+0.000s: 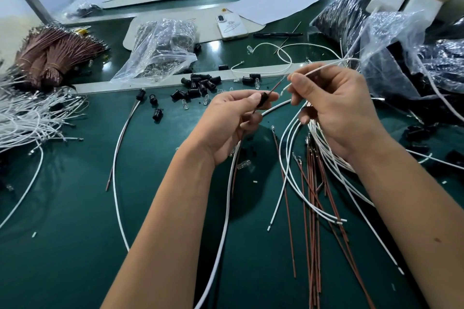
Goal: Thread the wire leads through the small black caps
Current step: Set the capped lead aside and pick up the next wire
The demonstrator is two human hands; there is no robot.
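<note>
You are looking down at a green work mat (75, 233), and every place here is given from the black cap (263, 100) that your left hand (233, 120) pinches between thumb and fingertips, above the middle of the mat. A thin red-brown lead (275, 88) already runs through that cap, rising up and to the right of it and trailing out below it. Just right of the cap, your right hand (334, 113) pinches a white lead (316, 71) a little way back from its bare tip, which hangs close to the cap but not touching it. Both leads look light, thin and springy, so they probably bend away unless you grip close to the tip. The cap seems small, hard and smooth, likely to twist or slip, so hold it by its sides and keep its opening uncovered. Beyond the cap, a little to the left, lies a loose cluster of spare caps (200, 84). Below and right of it, loose red and white wires (311, 208) fan across the mat.
</note>
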